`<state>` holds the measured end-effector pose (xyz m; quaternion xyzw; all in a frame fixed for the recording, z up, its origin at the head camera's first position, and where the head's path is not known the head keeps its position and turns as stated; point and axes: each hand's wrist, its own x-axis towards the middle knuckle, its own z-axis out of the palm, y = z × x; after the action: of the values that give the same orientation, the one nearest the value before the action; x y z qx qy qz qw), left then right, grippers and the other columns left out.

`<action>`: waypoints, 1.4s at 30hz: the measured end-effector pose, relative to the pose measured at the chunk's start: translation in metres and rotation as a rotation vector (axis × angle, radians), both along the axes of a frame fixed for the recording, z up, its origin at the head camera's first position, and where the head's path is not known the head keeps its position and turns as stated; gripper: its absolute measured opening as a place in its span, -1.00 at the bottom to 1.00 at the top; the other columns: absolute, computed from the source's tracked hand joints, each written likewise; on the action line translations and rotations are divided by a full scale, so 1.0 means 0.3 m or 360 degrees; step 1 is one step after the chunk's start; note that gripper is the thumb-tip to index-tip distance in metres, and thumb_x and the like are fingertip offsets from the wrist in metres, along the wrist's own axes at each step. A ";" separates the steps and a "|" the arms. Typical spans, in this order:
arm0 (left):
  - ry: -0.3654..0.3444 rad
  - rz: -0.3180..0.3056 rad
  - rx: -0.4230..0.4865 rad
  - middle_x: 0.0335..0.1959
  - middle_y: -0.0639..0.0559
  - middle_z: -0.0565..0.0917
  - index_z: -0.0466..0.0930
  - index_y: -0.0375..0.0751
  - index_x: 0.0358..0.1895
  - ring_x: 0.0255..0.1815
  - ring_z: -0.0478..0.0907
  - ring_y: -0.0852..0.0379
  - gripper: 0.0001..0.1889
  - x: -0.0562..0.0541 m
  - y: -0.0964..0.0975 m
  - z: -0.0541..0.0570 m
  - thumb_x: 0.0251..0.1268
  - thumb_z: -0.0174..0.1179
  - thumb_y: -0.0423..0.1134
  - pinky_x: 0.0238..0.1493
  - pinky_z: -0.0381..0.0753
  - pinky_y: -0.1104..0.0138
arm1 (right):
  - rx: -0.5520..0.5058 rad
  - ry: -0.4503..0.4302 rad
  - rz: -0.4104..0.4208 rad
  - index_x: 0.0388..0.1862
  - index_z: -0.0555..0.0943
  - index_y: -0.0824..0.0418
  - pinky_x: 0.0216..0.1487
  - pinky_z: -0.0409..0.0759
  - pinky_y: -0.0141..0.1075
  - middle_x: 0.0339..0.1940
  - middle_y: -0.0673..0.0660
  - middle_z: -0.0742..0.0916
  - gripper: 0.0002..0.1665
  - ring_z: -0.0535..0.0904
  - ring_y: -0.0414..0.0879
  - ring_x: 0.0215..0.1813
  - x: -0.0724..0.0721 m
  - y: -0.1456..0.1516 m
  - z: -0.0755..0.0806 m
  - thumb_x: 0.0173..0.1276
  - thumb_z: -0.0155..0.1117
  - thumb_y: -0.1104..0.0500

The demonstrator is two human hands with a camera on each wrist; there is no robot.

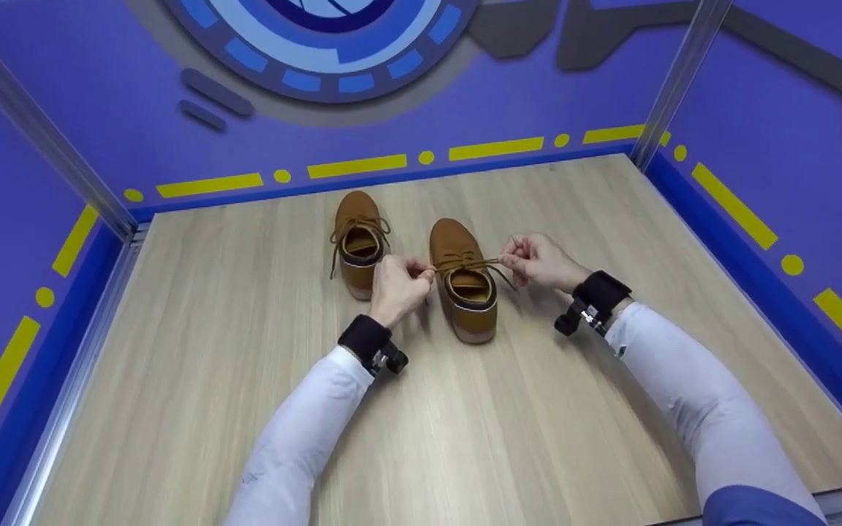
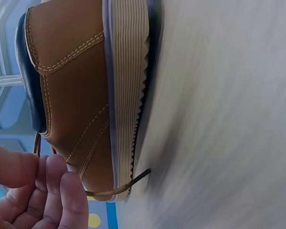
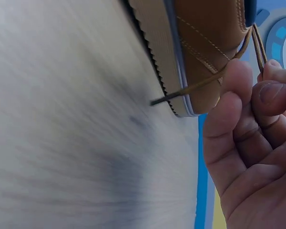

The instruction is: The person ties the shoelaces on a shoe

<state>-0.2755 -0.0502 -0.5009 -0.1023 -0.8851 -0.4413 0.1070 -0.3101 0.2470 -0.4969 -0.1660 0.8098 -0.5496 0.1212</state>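
A brown lace-up shoe (image 1: 473, 321) stands on the wooden tabletop, toe pointing away, between both hands. Its shoelace (image 1: 490, 261) stretches sideways across the opening. On the left side, my left hand (image 1: 399, 288) pinches a loop of it between thumb and fingertips. The right hand (image 1: 541, 263) pinches the loop on the other side. In the left wrist view, a lace end (image 2: 105, 193) with a dark tip hangs past the fingers. Another lace end (image 3: 195, 87) hangs loose beside the sole in the right wrist view.
A matching brown shoe (image 1: 355, 204), its lace tied in a bow, stands to the left, partly behind the left hand. Blue panels (image 1: 392, 131) with yellow marks enclose the wooden tabletop (image 1: 231, 351) at the back and sides.
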 end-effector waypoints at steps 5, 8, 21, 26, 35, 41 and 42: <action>-0.0016 0.0003 -0.0011 -0.49 0.07 0.81 0.87 -0.11 -0.35 -0.47 0.63 0.18 -0.89 0.002 -0.009 0.009 0.20 0.35 -0.26 -0.36 0.53 0.35 | -0.0020 0.0011 -0.0031 -0.15 0.56 0.44 -0.55 0.62 -0.35 -0.52 0.27 0.71 -0.77 0.61 -0.15 -0.63 0.015 -0.014 0.002 0.57 0.29 0.23; -0.0110 -0.0088 0.0137 -0.45 -0.01 0.82 0.86 -0.21 -0.27 -0.45 0.68 0.16 -0.86 0.008 -0.009 0.025 0.27 0.30 -0.30 -0.35 0.57 0.40 | -0.0077 -0.0022 -0.0104 -0.15 0.56 0.45 -0.52 0.67 -0.36 -0.53 0.24 0.75 -0.78 0.65 -0.16 -0.61 0.029 -0.029 0.016 0.55 0.30 0.25; -0.1036 -0.0279 0.0898 0.23 -0.34 0.65 0.42 -0.50 0.42 0.20 0.68 -0.26 -0.48 0.080 0.038 0.092 0.53 0.20 -0.28 0.25 0.69 -0.05 | 0.0061 -0.0352 -0.0337 0.20 0.65 0.33 -0.19 0.82 -0.15 -0.06 0.19 0.81 -0.47 0.81 -0.01 -0.15 0.122 -0.104 0.071 0.38 0.51 0.05; -0.1044 -0.0281 0.0915 0.24 -0.35 0.61 0.27 -0.53 0.51 0.02 0.68 -0.03 -0.37 0.095 0.068 0.091 0.49 0.20 -0.33 0.26 0.69 -0.02 | -0.0010 -0.0429 -0.0336 0.37 0.56 0.35 -0.04 0.81 -0.07 0.17 0.31 0.73 -0.32 0.78 -0.05 -0.06 0.147 -0.134 0.064 0.35 0.52 0.11; -0.0948 -0.0299 0.0832 0.45 -0.44 0.49 0.15 -0.55 0.57 0.41 0.55 -0.15 -0.28 0.111 0.105 0.079 0.46 0.20 -0.37 0.32 0.65 0.16 | -0.0054 -0.0391 -0.0388 0.34 0.57 0.43 -0.06 0.81 -0.15 0.22 0.45 0.71 -0.45 0.79 -0.06 -0.06 0.165 -0.163 0.056 0.42 0.38 0.25; -0.0862 -0.0269 0.0766 0.49 -0.38 0.47 0.16 -0.51 0.59 0.50 0.47 -0.12 -0.32 0.102 0.116 0.073 0.49 0.16 -0.40 0.50 0.48 0.18 | -0.0019 -0.0365 -0.0387 0.34 0.59 0.43 -0.06 0.80 -0.25 0.20 0.43 0.73 -0.48 0.79 -0.10 -0.08 0.145 -0.182 0.050 0.46 0.33 0.24; -0.0852 -0.0253 0.0751 0.51 -0.37 0.45 0.15 -0.50 0.59 0.52 0.45 -0.12 -0.31 0.099 0.118 0.072 0.49 0.15 -0.40 0.53 0.44 0.18 | -0.0023 -0.0362 -0.0387 0.34 0.58 0.43 -0.06 0.80 -0.25 0.20 0.43 0.73 -0.48 0.79 -0.09 -0.08 0.140 -0.185 0.049 0.47 0.32 0.24</action>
<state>-0.2459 -0.0148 -0.4792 -0.0242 -0.7448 -0.6515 -0.1424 -0.2681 0.1915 -0.4824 -0.0044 0.8010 -0.5812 0.1436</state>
